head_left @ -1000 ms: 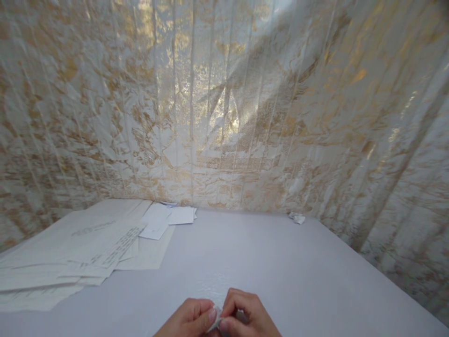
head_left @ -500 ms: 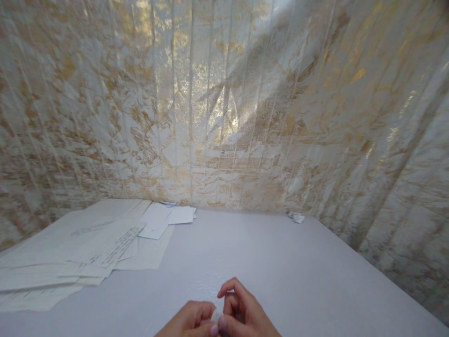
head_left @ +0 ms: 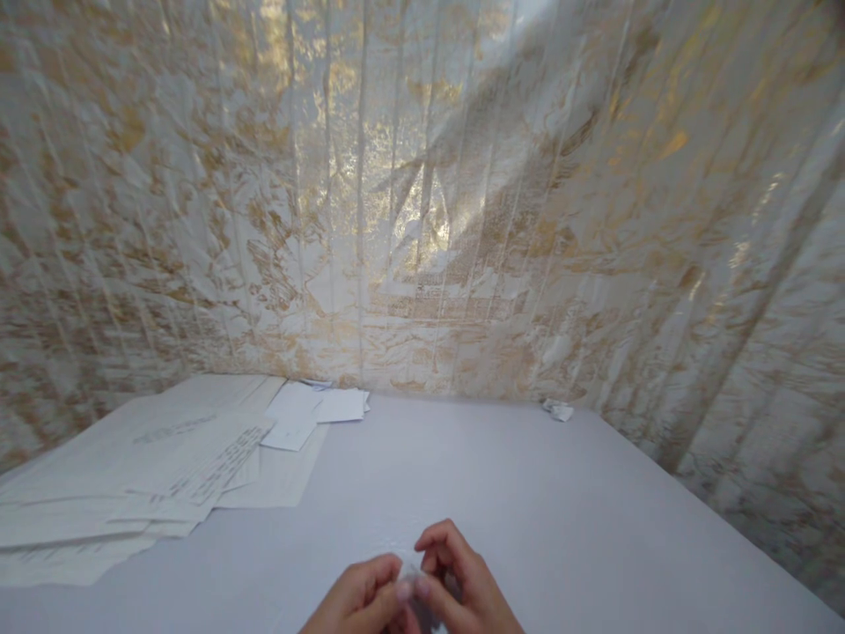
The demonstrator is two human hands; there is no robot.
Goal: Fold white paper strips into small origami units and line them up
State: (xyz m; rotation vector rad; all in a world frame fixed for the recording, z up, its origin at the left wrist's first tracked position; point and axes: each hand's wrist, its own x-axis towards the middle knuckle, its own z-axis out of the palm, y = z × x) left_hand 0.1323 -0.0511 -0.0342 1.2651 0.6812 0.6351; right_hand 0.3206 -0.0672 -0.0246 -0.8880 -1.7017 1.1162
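Note:
Low in the middle of the head view, my two hands meet just above the pale table (head_left: 502,493). My left hand (head_left: 366,594) pinches a small crumpled piece of white paper (head_left: 409,571) between thumb and fingers. From the other side my right hand (head_left: 459,577) grips the same piece, its thumb close to my left thumb and its index finger bent above. Most of the paper is hidden by my fingers, and its full shape does not show.
Large printed sheets (head_left: 151,449) lie overlapping on the left of the table. White paper slips (head_left: 290,418) rest on their far right corner. A crumpled paper scrap (head_left: 560,410) sits at the back right edge. A gold-patterned curtain (head_left: 422,194) hangs behind the table.
My right index finger has lifted off the paper and stays raised and bent. The fingers of both hands have shifted around the small piece. The sheets and the scrap have not moved.

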